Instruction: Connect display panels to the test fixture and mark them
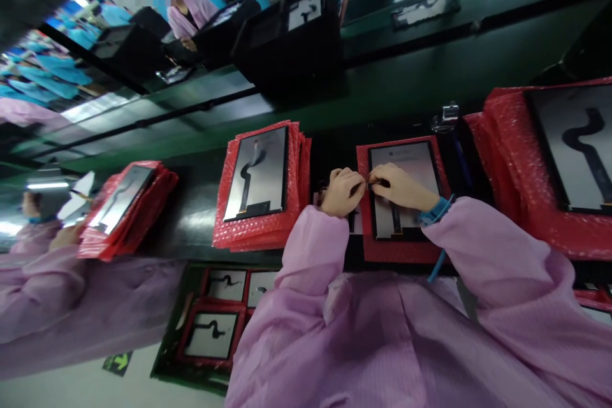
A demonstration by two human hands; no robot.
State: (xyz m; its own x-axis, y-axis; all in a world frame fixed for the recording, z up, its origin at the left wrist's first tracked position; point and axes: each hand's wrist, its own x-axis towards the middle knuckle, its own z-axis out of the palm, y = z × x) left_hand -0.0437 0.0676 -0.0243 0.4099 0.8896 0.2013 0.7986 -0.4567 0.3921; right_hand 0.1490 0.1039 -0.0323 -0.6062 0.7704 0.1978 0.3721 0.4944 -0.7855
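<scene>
A display panel (406,156) with a silvery back lies on red bubble wrap (401,252) in front of me. From its lower edge a black flex cable (396,219) runs up and passes under my right hand. My left hand (342,192) is closed in a pinch at the panel's left edge. Against its fingertips my right hand (400,186) pinches too, above the panel, with a blue wrist strap (436,211) at its wrist. Something small and dark shows between the fingertips, too small to name. Small pale items lie partly hidden by my left hand.
To the left stands a stack of panels on red bubble wrap (261,172); a larger stack (526,159) is at right. Below left is a green crate (167,338) holding panels. A co-worker's sleeve (43,280) is at far left. Black boxes (291,44) stand across the bench.
</scene>
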